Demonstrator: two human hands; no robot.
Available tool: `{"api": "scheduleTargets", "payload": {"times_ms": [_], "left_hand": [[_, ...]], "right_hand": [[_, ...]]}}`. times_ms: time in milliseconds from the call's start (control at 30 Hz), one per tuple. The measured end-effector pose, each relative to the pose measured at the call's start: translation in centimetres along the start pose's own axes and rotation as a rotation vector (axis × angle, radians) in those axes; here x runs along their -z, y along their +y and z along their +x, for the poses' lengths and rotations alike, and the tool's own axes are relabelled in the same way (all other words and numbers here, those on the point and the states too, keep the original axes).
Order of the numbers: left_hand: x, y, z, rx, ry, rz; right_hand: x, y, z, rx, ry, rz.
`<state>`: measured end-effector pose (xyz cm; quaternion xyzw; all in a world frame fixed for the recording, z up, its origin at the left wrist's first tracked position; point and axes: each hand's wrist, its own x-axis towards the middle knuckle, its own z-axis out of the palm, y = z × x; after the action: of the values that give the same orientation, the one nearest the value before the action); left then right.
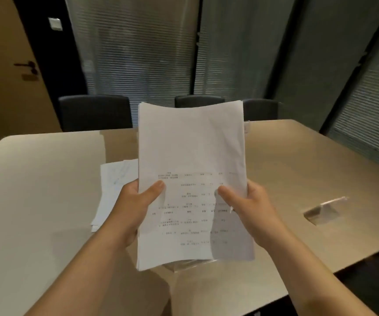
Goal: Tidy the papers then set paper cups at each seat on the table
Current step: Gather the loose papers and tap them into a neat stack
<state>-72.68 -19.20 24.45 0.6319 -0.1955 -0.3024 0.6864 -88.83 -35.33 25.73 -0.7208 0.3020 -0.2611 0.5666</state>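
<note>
A stack of white printed papers is held upright above the beige table, its text upside down to me. My left hand grips the stack's left edge, thumb on the front sheet. My right hand grips the right edge the same way. More loose sheets lie flat on the table behind my left hand. No paper cups are in view.
Three dark chairs stand along the table's far side, in front of blinds. A metal cable hatch is set into the table at the right. Something clear and shiny shows under the stack's bottom edge. A wooden door is at the left.
</note>
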Motion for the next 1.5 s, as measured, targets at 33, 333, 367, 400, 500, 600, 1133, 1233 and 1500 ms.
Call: {"api": "scheduleTargets", "payload": {"times_ms": [33, 333, 367, 400, 500, 600, 1133, 1233, 1500], "left_hand": [[0.1, 0.1, 0.8, 0.005, 0.042, 0.007], [0.9, 1.2, 8.0, 0.024, 0.299, 0.045], [1.2, 1.1, 8.6, 0.042, 0.285, 0.06], [1.6, 0.9, 9.3, 0.06, 0.279, 0.08], [3.2, -0.7, 12.0, 0.099, 0.358, 0.118], [5.1, -3.2, 14.2, 0.158, 0.462, 0.132], [13.4, -14.8, 24.5, 0.524, 0.5, 0.152], [14.9, -16.8, 25.5, 0.587, 0.543, 0.165], [17.8, -20.2, 26.6, 0.666, 0.598, 0.184]], "right_hand": [[-0.1, 0.1, 1.8, 0.005, -0.045, 0.0], [-3.2, 1.2, 15.7, 0.019, -0.346, 0.084], [-3.7, 1.4, 16.7, 0.001, -0.375, 0.098], [-4.1, 1.6, 17.7, -0.01, -0.394, 0.097], [-6.4, 3.1, 20.9, -0.034, -0.472, 0.054], [-9.1, 5.2, 22.4, -0.095, -0.545, 0.039], [-16.2, 18.3, 30.2, -0.409, -0.527, -0.385], [-16.7, 21.6, 31.8, -0.194, -0.554, -0.774], [-20.4, 25.1, 35.0, -0.022, -0.772, -1.145]]}}
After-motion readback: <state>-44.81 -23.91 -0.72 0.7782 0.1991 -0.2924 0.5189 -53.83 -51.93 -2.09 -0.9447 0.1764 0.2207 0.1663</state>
